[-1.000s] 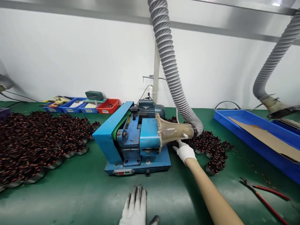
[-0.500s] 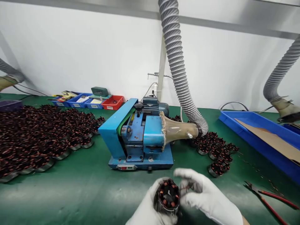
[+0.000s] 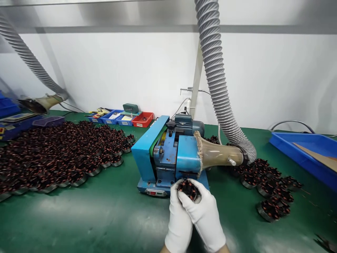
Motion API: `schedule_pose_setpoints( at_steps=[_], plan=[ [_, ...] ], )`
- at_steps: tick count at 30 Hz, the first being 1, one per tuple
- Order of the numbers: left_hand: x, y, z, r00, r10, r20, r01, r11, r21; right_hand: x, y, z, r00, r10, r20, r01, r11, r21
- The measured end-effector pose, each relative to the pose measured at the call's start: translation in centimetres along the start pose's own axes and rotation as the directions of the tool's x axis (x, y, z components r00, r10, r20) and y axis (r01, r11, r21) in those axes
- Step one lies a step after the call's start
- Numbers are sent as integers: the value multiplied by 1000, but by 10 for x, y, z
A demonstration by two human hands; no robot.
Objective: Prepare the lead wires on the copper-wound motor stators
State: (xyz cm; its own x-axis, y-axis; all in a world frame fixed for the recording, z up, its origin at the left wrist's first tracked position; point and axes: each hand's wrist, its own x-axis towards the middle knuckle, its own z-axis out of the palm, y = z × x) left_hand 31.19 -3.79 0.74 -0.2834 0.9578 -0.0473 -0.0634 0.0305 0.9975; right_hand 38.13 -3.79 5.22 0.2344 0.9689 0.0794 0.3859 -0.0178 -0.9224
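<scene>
Both my hands wear white gloves and close around one motor stator (image 3: 188,188), a round metal ring with black slots and copper windings. My left hand (image 3: 177,211) wraps its left side. My right hand (image 3: 201,207) grips it from the right, thumb across the near edge. The stator is right at the front of a blue belt sanding machine (image 3: 149,135), by its lower block; whether it touches the machine I cannot tell. A clear suction funnel (image 3: 221,154) joins the machine's right side.
Many stators (image 3: 63,158) cover the bench's left; a smaller group (image 3: 271,189) lies right of the machine. A grey hose (image 3: 216,73) rises from the funnel. Small bins, including a red bin (image 3: 143,119), stand behind. A blue tray (image 3: 286,147) holds cardboard. Pliers (image 3: 325,242) lie at lower right.
My right hand, apart from the stator before, now grips it too. Both hands have carried it up and forward to the machine's front. The view has turned left.
</scene>
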Motion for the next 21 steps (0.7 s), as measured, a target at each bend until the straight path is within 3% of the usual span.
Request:
schedule_pose_setpoints(
  at_steps=[5, 13, 18, 21],
  plan=[
    [11, 11, 7, 1000, -2, 16, 2, 1000, -2, 13, -9, -1, 1000, 28, 1, -28, 995, 93],
    [11, 31, 11, 996, -21, 81, 17, 998, 58, 17, -1, 2, 998, 51, -29, -45, 982, 184],
    [-16, 16, -9, 997, -35, 74, 22, 987, 161, -14, 12, 0, 996, 69, -55, -62, 991, 119],
    [-33, 5, -27, 987, 87, 136, -122, 955, 269, -42, 22, -5, 996, 90, -27, -81, 966, 244]
  ],
)
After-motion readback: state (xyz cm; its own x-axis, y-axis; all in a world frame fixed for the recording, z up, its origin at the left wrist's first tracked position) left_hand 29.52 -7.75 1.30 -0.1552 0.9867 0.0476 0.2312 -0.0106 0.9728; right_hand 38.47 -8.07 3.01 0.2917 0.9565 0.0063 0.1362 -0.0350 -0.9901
